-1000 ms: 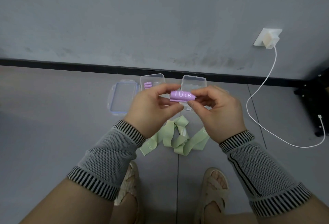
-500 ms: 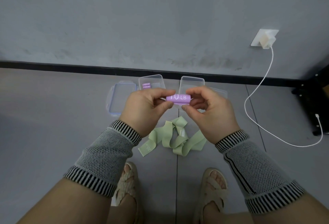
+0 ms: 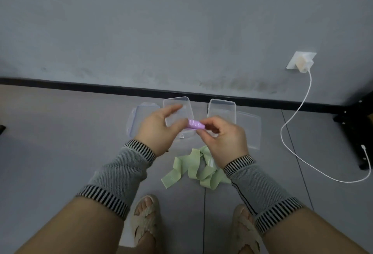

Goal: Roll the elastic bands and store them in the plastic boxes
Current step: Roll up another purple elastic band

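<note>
- The purple roll was held by both hands a moment ago. Now the left hand has let its fingers spread apart, and only its thumb side seems to touch the roll.
- The right hand pinches the roll with its fingers together on the end.
- I think the rolling is done, and the roll goes into a box next.
- Nearer to the person than the roll, the green band lies loose on the floor, not rolled yet.
- Just behind the roll stand 2 clear boxes, each with its lid beside it.
- The left hand partly hides the left box, so it may be in the way.
- Far right of the roll, a white cable hangs from a wall plug.
</note>
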`<act>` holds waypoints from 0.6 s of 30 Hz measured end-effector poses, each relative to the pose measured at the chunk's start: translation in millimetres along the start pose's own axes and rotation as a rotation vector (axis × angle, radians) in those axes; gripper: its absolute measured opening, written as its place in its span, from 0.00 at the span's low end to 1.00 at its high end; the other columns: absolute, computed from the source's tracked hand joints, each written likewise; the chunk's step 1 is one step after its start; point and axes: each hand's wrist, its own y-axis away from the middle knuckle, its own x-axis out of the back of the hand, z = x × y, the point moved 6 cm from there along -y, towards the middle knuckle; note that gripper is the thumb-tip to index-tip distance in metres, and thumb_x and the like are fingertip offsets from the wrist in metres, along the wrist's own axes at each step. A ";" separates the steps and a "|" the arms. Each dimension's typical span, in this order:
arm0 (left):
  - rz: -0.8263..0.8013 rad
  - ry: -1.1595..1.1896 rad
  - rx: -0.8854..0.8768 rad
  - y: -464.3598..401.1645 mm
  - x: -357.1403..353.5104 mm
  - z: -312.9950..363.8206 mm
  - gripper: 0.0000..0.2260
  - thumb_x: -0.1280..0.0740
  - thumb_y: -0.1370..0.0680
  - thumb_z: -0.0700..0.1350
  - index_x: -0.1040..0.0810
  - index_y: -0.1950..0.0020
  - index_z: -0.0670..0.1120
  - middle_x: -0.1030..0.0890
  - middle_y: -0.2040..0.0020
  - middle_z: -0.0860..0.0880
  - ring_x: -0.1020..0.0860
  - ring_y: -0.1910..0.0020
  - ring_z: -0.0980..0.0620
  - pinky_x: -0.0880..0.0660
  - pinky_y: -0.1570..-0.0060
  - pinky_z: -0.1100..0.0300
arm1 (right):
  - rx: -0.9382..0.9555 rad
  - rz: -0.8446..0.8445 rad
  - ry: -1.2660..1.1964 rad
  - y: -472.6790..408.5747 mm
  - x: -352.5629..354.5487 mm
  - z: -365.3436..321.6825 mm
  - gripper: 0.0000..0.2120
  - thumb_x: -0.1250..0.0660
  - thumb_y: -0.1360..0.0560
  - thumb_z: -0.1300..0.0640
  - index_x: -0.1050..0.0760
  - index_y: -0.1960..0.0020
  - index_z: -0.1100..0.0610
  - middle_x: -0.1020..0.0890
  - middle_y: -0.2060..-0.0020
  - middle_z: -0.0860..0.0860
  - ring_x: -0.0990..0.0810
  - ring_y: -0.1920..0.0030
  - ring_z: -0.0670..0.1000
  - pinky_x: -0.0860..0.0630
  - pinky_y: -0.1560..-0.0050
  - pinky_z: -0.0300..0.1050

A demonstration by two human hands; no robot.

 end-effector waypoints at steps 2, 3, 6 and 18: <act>0.019 -0.125 0.010 -20.6 2.9 -16.7 0.21 0.37 0.22 0.52 0.33 0.29 0.53 0.27 0.33 0.50 0.28 0.36 0.50 0.35 0.41 0.63 | 0.009 0.005 0.063 -16.0 -12.8 7.8 0.09 0.28 0.28 0.54 0.18 0.49 0.53 0.16 0.57 0.47 0.20 0.56 0.47 0.22 0.53 0.46; 0.020 -0.170 0.004 -32.6 0.0 -28.4 0.21 0.38 0.21 0.50 0.34 0.28 0.53 0.29 0.31 0.49 0.30 0.34 0.50 0.36 0.38 0.62 | 0.001 0.012 0.065 -25.8 -21.3 16.1 0.09 0.28 0.28 0.54 0.18 0.48 0.53 0.16 0.55 0.47 0.20 0.55 0.48 0.22 0.52 0.47; -0.001 -0.273 0.007 -72.2 -28.8 -82.9 0.21 0.40 0.20 0.48 0.37 0.27 0.53 0.34 0.27 0.52 0.39 0.27 0.51 0.42 0.30 0.56 | -0.051 -0.030 0.041 -56.0 -66.0 59.3 0.10 0.29 0.27 0.54 0.19 0.47 0.53 0.17 0.54 0.47 0.21 0.54 0.47 0.22 0.50 0.48; -0.115 -0.484 0.091 -190.6 -147.7 -281.4 0.21 0.44 0.19 0.47 0.41 0.25 0.50 0.41 0.24 0.54 0.50 0.24 0.51 0.51 0.28 0.58 | 0.014 -0.370 0.233 -147.2 -264.8 213.9 0.10 0.32 0.25 0.53 0.19 0.46 0.55 0.17 0.52 0.50 0.22 0.49 0.51 0.31 0.51 0.42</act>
